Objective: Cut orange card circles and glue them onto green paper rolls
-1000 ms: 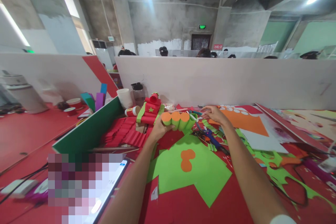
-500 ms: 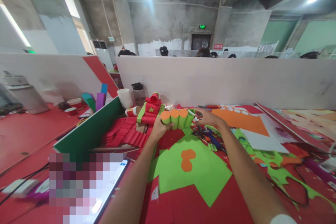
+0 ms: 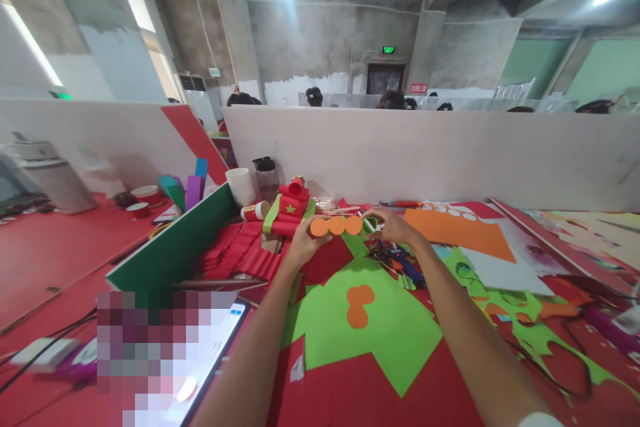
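My left hand (image 3: pixel 303 243) is closed on the left end of a row of joined green paper tubes (image 3: pixel 356 238). Orange paper discs (image 3: pixel 337 225) cap three of the tubes and face me. At the right end, one green tube (image 3: pixel 371 223) is uncapped. There my right hand (image 3: pixel 393 225) has its fingers closed around a small white thing (image 3: pixel 379 227), too small to name, touching that open tube. Below both hands lies a cut green sheet (image 3: pixel 340 333) with several loose orange discs (image 3: pixel 358 315) on it.
Red folded paper (image 3: pixel 230 253) and a red paper model with a star (image 3: pixel 290 207) stand left, beside a green board (image 3: pixel 170 233). A phone (image 3: pixel 215 353) lies at front left. Tools (image 3: pixel 397 260), orange sheet (image 3: pixel 460 233) and green scraps (image 3: pixel 530 333) lie right.
The row of tubes has tipped so the orange discs face me more and less of the green sides shows. Both hands stay at its ends.
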A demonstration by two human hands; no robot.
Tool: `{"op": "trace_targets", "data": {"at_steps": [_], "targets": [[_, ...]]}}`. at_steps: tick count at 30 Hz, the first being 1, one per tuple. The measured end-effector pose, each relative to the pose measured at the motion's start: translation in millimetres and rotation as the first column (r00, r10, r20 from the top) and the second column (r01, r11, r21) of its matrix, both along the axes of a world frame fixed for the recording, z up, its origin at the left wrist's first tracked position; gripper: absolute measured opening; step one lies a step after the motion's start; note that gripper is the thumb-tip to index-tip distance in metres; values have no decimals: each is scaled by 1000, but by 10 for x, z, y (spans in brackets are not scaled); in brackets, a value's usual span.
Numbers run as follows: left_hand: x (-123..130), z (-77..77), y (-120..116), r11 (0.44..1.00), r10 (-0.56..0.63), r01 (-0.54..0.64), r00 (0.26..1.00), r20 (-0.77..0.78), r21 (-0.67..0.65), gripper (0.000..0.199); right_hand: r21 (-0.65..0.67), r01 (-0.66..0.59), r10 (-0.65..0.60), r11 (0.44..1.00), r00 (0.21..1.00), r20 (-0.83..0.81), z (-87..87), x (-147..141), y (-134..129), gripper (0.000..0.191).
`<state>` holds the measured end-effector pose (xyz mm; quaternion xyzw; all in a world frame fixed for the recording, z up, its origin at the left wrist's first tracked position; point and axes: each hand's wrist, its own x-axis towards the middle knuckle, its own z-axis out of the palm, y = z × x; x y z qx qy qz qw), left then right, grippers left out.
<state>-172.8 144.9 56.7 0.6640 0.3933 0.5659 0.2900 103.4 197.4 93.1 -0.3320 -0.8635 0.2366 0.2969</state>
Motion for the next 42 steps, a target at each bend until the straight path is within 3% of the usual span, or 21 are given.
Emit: {"op": "trace_targets", "data": {"at_steps": [5, 10, 16, 21, 26, 37, 42], "targets": [[23, -30, 15, 1000, 1, -1, 1000, 10, 2, 43, -34, -44, 44, 998, 999, 22, -74, -48, 5, 61], [32, -17, 4, 1000, 11, -11, 1000, 10, 22, 44, 3, -113, 113, 994, 994, -7, 47, -134, -103, 69], [37, -4, -18, 999, 22, -22, 1000, 6, 49, 45, -17, -165, 164, 986, 985, -60, 240, -262, -236, 47], [38, -37, -5, 999, 11, -11, 1000, 6, 46, 43, 45, -37, 36, 998, 999, 19, 246, -416, -257, 38], [42, -52, 1, 999, 20, -20, 1000, -3, 47, 41, 50, -5, 6, 999, 1000, -15, 249, -437, -235, 28], [45, -48, -13, 999, 34, -34, 999, -7, 35, 38, -41, 18, -20, 999, 999, -35, 256, -363, -190, 32], [54, -56, 4, 999, 49, -49, 999, -2, 14, 40, -154, -98, 80, 983, 990, -115, 305, -215, -193, 32]]}}
